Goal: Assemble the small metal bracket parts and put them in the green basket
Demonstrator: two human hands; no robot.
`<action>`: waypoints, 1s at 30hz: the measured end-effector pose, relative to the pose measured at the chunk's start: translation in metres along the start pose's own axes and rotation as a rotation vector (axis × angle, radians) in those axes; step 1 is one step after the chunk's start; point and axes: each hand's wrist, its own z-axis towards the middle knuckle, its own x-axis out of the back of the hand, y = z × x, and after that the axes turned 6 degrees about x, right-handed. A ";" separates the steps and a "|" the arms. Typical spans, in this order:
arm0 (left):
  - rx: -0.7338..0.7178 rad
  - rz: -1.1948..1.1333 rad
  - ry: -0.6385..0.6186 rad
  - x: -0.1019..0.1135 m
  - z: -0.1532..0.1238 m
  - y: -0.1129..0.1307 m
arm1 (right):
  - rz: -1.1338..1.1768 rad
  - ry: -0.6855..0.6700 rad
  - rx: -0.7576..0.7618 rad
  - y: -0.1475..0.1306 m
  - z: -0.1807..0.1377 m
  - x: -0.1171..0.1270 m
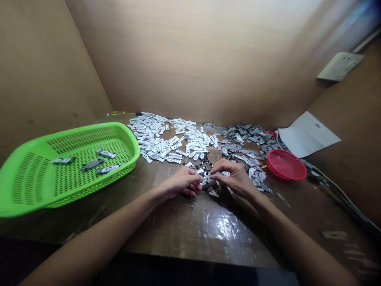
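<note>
My left hand (181,183) and my right hand (235,178) meet at the middle of the table, fingers pinched together on a small silver metal part (206,182) held between them. Just beyond the fingertips lie small dark screws (205,167). A wide heap of light silver metal plates (166,139) spreads behind the hands. To its right lies a heap of darker grey metal pieces (244,139).
A green perforated plastic basket (29,186) sits at the left with several assembled grey parts (92,163) in it. A red shallow dish (285,165) stands at the right, beside a white sheet of paper (308,135) and cables (336,190). Brown board walls enclose the table.
</note>
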 end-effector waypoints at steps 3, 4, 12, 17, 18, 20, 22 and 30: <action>-0.004 -0.001 0.001 -0.001 0.000 0.000 | -0.057 -0.016 0.085 -0.001 -0.002 -0.011; -0.004 -0.002 0.001 -0.001 -0.001 0.001 | -0.076 -0.024 0.099 0.000 -0.003 -0.014; 0.012 -0.034 0.004 -0.001 -0.002 0.004 | -0.106 -0.059 0.115 0.004 -0.003 -0.017; 0.011 -0.045 0.013 -0.001 -0.003 0.004 | -0.111 -0.057 0.118 0.001 -0.001 -0.015; 0.012 -0.046 0.014 -0.001 -0.003 0.004 | -0.113 -0.057 0.121 0.000 -0.001 -0.013; 0.013 -0.045 0.014 -0.001 -0.002 0.004 | -0.130 -0.032 0.121 -0.001 0.001 -0.006; 0.014 -0.034 0.018 -0.001 -0.001 0.003 | -0.191 0.045 0.092 0.004 0.002 0.004; 0.009 0.000 0.020 -0.002 0.000 0.001 | -0.576 -0.058 -0.104 0.038 0.003 0.047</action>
